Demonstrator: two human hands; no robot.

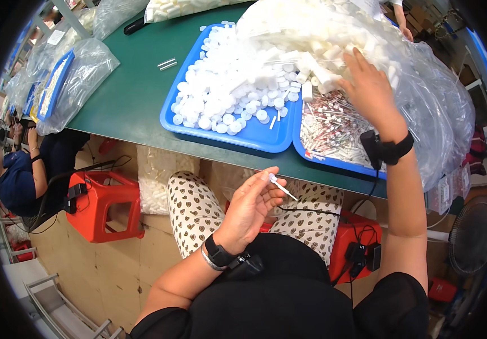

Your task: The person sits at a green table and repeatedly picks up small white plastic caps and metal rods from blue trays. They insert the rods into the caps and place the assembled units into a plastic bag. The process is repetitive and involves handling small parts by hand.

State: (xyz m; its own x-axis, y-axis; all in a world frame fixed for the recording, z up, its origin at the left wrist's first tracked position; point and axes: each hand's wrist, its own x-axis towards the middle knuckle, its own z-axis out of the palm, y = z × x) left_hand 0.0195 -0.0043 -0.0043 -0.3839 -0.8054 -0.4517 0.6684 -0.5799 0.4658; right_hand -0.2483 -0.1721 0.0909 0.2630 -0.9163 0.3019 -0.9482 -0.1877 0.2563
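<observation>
My left hand (250,208) is held in front of the table edge, above my lap. Between its thumb and fingers it pinches a thin white stick with a small white cap (280,185), the stick pointing down to the right. My right hand (370,87) reaches over the right-hand blue tray, its fingers apart at a heap of white cylinders (325,70) spilling from a large clear bag (429,93). Nothing is seen held in it. Below it, many thin sticks with white and reddish parts (331,127) fill that tray.
Left of it stands another blue tray (254,142) with many round white plastic discs (215,96). Two small clear tubes (167,64) lie on the green table (125,90). Red stools (105,209), a fan (474,236) and a seated person (20,175) are around.
</observation>
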